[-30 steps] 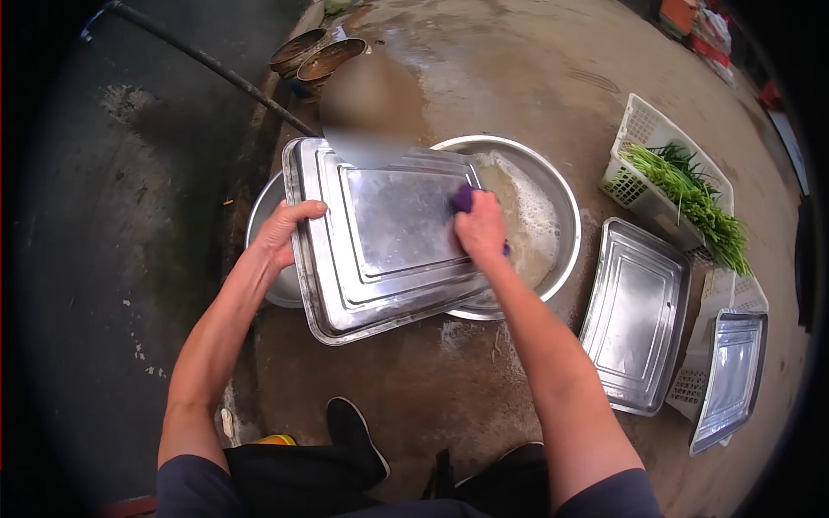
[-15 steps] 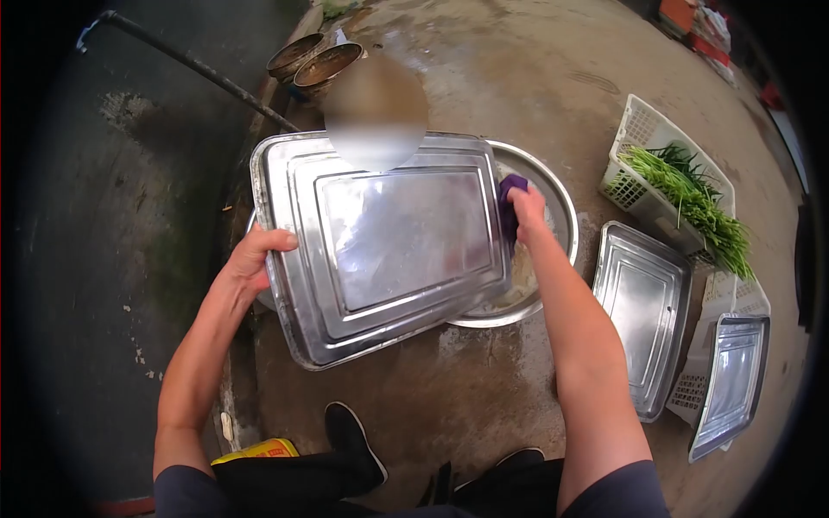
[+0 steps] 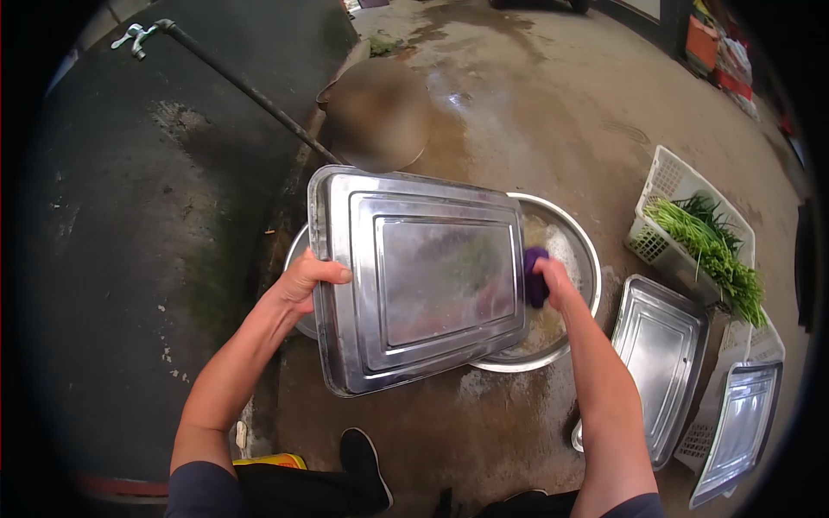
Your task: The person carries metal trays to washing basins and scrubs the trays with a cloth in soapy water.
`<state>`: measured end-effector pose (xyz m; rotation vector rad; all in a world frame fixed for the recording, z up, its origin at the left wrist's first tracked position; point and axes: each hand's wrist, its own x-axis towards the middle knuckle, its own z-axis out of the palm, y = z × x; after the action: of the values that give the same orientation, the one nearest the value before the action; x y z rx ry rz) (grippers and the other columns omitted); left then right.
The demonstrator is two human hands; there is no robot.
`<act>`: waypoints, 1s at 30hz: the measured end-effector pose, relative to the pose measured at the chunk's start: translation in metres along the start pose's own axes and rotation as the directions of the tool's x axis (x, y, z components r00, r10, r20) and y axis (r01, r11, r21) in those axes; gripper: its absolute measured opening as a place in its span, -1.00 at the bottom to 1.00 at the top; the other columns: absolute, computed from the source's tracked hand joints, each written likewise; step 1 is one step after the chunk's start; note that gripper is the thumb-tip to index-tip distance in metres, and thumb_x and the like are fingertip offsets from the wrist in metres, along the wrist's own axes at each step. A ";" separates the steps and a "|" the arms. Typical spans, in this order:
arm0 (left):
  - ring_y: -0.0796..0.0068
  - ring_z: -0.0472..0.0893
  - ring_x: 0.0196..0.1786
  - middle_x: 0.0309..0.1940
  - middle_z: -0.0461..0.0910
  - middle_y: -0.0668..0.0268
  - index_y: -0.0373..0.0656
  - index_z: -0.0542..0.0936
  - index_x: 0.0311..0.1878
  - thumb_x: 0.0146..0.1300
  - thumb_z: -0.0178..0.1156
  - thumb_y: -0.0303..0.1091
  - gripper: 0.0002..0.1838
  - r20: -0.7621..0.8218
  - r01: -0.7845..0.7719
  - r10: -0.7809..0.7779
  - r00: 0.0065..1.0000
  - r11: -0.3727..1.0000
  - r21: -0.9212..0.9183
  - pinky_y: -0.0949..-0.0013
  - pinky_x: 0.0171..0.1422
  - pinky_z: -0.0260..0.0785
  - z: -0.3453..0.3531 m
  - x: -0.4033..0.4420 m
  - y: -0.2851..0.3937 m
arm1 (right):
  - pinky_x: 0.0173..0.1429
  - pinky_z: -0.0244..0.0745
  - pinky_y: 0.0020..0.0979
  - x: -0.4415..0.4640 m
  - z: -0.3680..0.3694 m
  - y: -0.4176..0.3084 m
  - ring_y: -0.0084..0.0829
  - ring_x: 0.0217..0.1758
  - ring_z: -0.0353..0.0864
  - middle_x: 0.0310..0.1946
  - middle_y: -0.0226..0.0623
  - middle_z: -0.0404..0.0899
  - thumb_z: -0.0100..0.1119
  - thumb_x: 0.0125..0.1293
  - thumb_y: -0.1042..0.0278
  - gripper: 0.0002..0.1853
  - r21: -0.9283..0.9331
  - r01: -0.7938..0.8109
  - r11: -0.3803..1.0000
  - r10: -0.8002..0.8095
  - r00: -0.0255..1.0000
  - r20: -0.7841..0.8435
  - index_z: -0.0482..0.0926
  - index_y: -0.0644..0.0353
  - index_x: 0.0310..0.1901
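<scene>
Tilted up in front of me is a rectangular metal tray [image 3: 449,281], its stepped underside facing me. My left hand [image 3: 313,278] grips its left edge, thumb on the near face and fingers hidden behind. At the tray's right edge, my right hand [image 3: 557,278] is closed on a purple cloth [image 3: 536,276], which touches the rim. Behind and below the tray stands a round metal basin [image 3: 587,250] with cloudy liquid in it. The tray hides the basin's left part and most of another round metal rim [image 3: 297,250] on the left.
On the right, a white crate [image 3: 654,186] holds green leafy vegetables [image 3: 704,242]. Two more metal trays lean nearby, one tray [image 3: 661,363] closer and another [image 3: 741,423] against a second crate [image 3: 693,440]. A pipe with a tap [image 3: 142,36] rises at the left.
The whole view has shifted, so everything appears lower and further right. The tray stays in my left hand, and the purple cloth stays at its right edge in my right hand.
</scene>
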<state>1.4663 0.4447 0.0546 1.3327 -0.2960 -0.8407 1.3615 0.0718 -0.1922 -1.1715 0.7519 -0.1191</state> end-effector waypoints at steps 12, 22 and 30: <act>0.32 0.69 -0.29 -0.29 0.64 0.16 -0.36 0.53 -0.01 -0.05 0.22 -0.56 -0.57 -0.125 0.024 -0.030 0.992 0.999 -0.045 0.20 -0.07 0.64 -0.009 0.010 -0.009 | -0.41 0.27 -0.26 -0.023 -0.010 0.063 -0.30 -0.47 0.38 -0.52 -0.21 0.47 0.13 -0.22 0.46 -0.79 -0.545 -0.381 0.747 0.436 0.899 -0.031 0.53 0.32 -0.45; 0.30 0.67 -0.20 -0.24 0.63 0.15 -0.35 0.52 0.00 -0.03 0.23 -0.50 -0.57 -0.231 -0.035 0.002 0.973 0.989 -0.140 0.16 0.01 0.61 0.002 0.001 -0.040 | -0.26 0.43 -0.17 -0.042 0.051 0.075 -0.21 -0.31 0.55 -0.31 -0.05 0.55 0.09 -0.05 0.50 -0.76 -0.070 -0.208 0.976 0.164 0.902 -0.400 0.54 0.47 -0.31; 0.27 0.67 -0.18 -0.23 0.62 0.14 -0.36 0.52 -0.04 -0.03 0.22 -0.50 -0.60 -0.247 -0.055 0.028 0.969 0.993 -0.104 0.15 0.02 0.61 0.005 0.005 -0.044 | -0.58 0.53 -0.19 -0.093 0.088 0.042 -0.13 -0.48 0.51 -0.44 -0.09 0.39 0.00 0.05 0.57 -0.81 0.231 -0.235 0.944 0.292 0.923 -0.253 0.38 0.40 -0.26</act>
<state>1.4504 0.4378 0.0135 1.3064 -0.0817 -0.6400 1.3310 0.2006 -0.1687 -0.8627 1.1214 -0.1340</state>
